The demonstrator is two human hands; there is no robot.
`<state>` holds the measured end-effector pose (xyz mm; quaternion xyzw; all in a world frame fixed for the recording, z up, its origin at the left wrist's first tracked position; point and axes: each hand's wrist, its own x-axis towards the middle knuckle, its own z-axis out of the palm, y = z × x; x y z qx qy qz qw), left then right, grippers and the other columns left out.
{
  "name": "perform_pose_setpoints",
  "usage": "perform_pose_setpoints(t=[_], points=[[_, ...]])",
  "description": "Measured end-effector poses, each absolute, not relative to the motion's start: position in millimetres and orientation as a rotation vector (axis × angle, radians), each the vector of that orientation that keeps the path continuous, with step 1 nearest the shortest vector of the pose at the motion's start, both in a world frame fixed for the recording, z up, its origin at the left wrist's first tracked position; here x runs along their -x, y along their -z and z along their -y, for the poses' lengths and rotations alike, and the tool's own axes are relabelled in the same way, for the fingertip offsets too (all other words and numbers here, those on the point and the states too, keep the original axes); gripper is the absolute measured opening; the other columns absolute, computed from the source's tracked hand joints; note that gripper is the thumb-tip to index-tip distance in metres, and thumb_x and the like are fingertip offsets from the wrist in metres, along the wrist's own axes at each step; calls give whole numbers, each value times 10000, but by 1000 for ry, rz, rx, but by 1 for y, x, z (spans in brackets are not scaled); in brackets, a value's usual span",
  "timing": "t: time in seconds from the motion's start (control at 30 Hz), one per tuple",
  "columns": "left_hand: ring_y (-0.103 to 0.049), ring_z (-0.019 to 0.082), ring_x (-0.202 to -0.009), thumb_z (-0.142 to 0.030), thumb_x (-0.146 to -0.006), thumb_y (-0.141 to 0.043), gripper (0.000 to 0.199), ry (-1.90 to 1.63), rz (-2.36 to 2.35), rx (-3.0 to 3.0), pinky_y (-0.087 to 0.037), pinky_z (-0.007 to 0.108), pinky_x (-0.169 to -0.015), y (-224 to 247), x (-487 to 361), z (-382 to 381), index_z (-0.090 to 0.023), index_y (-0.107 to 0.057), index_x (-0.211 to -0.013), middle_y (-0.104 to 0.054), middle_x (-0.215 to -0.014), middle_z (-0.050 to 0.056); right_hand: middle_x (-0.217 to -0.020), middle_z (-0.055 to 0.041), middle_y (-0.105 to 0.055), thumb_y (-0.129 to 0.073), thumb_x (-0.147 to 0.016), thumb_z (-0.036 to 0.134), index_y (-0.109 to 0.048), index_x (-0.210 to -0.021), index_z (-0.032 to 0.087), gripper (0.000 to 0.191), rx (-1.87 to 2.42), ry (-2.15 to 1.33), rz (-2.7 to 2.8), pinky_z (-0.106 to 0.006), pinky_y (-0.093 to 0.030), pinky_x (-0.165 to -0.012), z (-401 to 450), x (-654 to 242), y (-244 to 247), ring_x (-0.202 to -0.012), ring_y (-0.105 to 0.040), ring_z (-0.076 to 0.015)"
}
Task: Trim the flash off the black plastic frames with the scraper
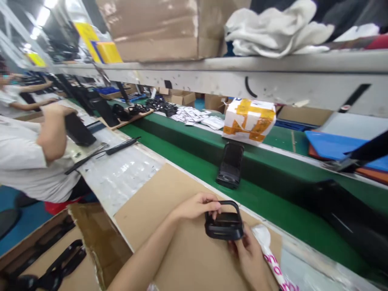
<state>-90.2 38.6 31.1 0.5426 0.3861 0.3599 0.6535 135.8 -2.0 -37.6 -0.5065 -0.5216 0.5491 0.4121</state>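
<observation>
A black plastic frame [223,232], open in its middle, is held over the brown cardboard sheet [182,254] in front of me. My left hand [201,206] grips its upper left side, fingers curled around the rim. On the lower right side, my right hand [247,250] is closed on the same frame, with some fingers hidden beneath it. Just right of that hand lies a white plastic wrap with pink lettering [274,262]. Beyond the frame, a black rectangular device housing [230,165] rests on the green conveyor belt [194,161].
A co-worker [27,157] sits at the left holding a black panel [79,129]. A carton [100,242] with black parts stands at lower left. A taped white box [250,121] and small white packets [190,115] line the far ledge. Overhead runs a shelf [194,81].
</observation>
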Motion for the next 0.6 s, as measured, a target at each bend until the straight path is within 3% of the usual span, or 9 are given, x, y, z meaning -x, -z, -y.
perform_pose_setpoints(t=[0.1, 0.23, 0.33, 0.47, 0.6], points=[[-597, 153, -702, -554, -900, -730, 387, -971, -1116, -1268, -449, 249, -678, -52, 126, -25, -168, -744, -884, -679, -749, 19, -616, -2, -599, -693, -816, 757, -730, -1039, 193, 607, 1272, -1458, 1327, -282, -404, -466, 0, -136, 38, -492, -512, -187], [-616, 192, -776, -540, -881, -734, 357, -1320, -1531, -1222, -446, 272, -705, -59, 198, -13, -188, -777, -926, -723, -835, 37, -611, -9, -597, -713, -765, 794, -760, -1000, 190, 650, 1369, -1447, 1365, -279, -407, -452, -2, -139, 47, -488, -515, -185], [-577, 183, -717, -579, -804, -752, 419, -1498, -1895, -1040, -415, 273, -648, -57, 266, -16, -168, -768, -882, -669, -732, 31, -638, -27, -633, -723, -730, 821, -769, -973, 193, 675, 1376, -1466, 1363, -282, -425, -440, -4, -141, 54, -479, -529, -182], [-523, 171, -670, -526, -746, -788, 402, -1585, -2165, -832, -400, 280, -626, -56, 350, -25, -144, -711, -844, -583, -626, 3, -612, -33, -649, -750, -692, 834, -778, -955, 203, 684, 1366, -1506, 1344, -284, -475, -453, -9, -141, 54, -479, -573, -192], [-605, 214, -722, -441, -699, -856, 477, -1541, -2254, -718, -480, 325, -682, -51, 392, -26, -82, -733, -987, -672, -717, 58, -591, -34, -645, -800, -623, 838, -767, -928, 199, 709, 1362, -1521, 1308, -289, -472, -430, -10, -138, 46, -462, -570, -193]])
